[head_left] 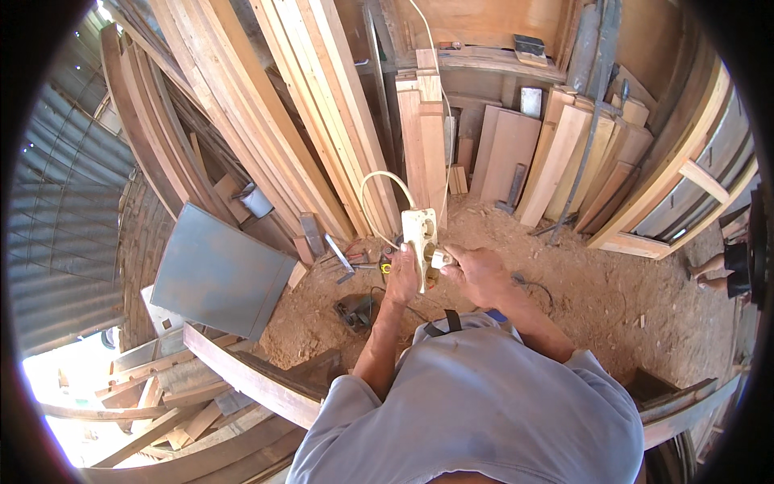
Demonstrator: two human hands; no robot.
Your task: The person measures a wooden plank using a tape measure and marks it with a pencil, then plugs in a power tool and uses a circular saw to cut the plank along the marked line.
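A cream power strip [419,226] with round sockets hangs in front of me on its pale cord [372,179], which loops up and away. My left hand [401,274] is closed around the strip's left edge near its lower end. In the fingers of my right hand [477,274] is a whitish plug [440,258], held against the strip's right side by the lower sockets. Whether its pins sit in a socket cannot be seen. Below, on the sawdust, lie a yellow and black tape measure [385,264] and a dark power tool [355,311].
Long timber boards [322,105] lean at the far left, with shorter planks [504,153] farther right. A grey metal sheet [218,266] stands at left beside a square [340,260]. A wooden frame [669,185] leans at right; a person's legs [709,270] show beyond.
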